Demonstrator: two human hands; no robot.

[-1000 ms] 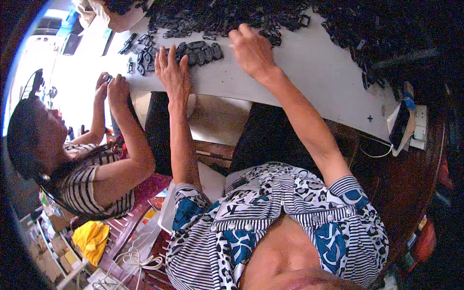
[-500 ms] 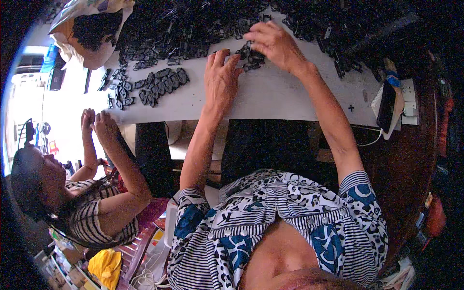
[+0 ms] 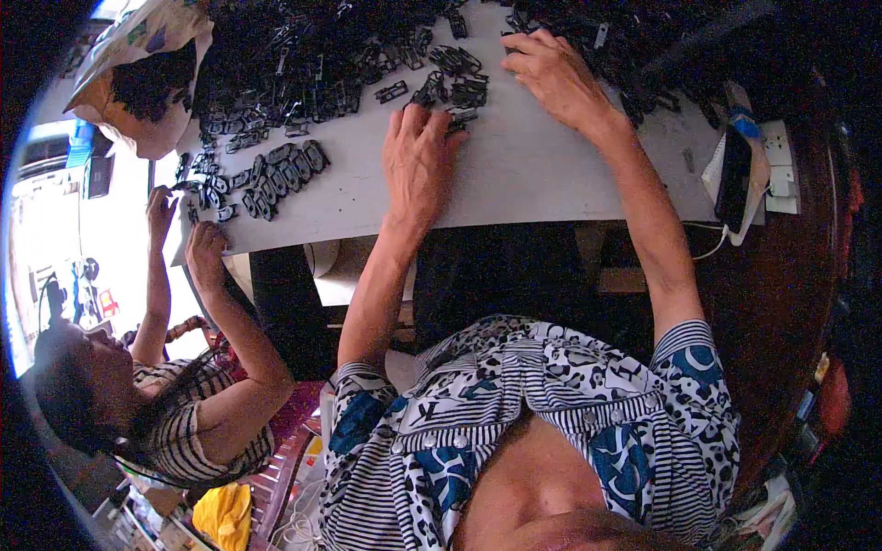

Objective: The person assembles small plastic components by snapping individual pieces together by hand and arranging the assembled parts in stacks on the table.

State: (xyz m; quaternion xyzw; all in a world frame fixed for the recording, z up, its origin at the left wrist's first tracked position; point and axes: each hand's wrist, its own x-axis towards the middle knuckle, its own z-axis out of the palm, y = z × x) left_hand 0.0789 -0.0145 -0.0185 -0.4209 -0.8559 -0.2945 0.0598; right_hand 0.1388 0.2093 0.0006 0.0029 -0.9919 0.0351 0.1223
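My left hand (image 3: 421, 161) rests over the table with its fingers bent. Between its forefinger and thumb is a small black plastic part (image 3: 462, 117), partly covered by the fingers. Just beyond the fingertips lies a loose cluster of similar black parts (image 3: 455, 62), flat and elongated with openings in them. Farther right, my right hand (image 3: 556, 78) reaches with fingers stretched out to the edge of the dark heap of parts (image 3: 634, 55). Its fingertips are near the black pieces, and I see nothing held in it.
The white tabletop (image 3: 524, 174) bears a large black heap (image 3: 285, 73) at the back. Rows of black parts (image 3: 285, 174) lie at left, near a co-worker's hands (image 3: 207, 241). A white bag (image 3: 138, 124) stands far left; a phone (image 3: 735, 188) and power strip (image 3: 779, 161) are at right.
My right hand has moved right, away from my left hand, to the edge of the right-hand heap. My left hand stays nearly in place. The co-worker's hands have moved apart.
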